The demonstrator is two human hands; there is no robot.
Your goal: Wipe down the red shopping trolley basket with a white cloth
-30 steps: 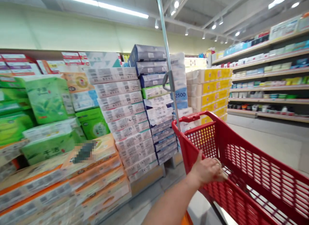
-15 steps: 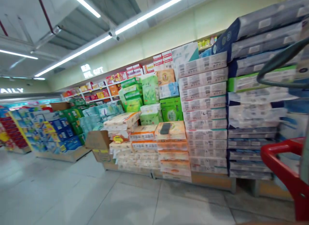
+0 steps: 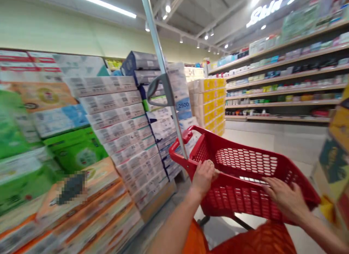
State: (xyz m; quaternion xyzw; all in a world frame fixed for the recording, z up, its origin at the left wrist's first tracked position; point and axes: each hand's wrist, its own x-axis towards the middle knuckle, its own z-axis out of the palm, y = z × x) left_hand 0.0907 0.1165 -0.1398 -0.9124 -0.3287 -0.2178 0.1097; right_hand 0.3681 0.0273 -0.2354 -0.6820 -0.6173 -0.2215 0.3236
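A red plastic shopping basket cart (image 3: 245,163) stands in front of me in a shop aisle, with nothing visible inside it. My left hand (image 3: 203,175) grips its near rim at the left corner, fingers curled over the edge. My right hand (image 3: 285,199) rests on the near rim at the right, fingers laid over it. A grey metal pole with a loop handle (image 3: 163,88) rises from the cart's left corner.
Stacked packs of tissue and paper goods (image 3: 120,130) fill the left side, close to the cart. Yellow packs (image 3: 211,101) are piled further ahead. Long shelves of goods (image 3: 286,75) run along the right. A display edge (image 3: 335,152) stands near right. Grey floor (image 3: 272,141) lies ahead.
The view swung left to the stacks and back to the cart. My left hand stays on the rim; my right hand now shows on the rim too.
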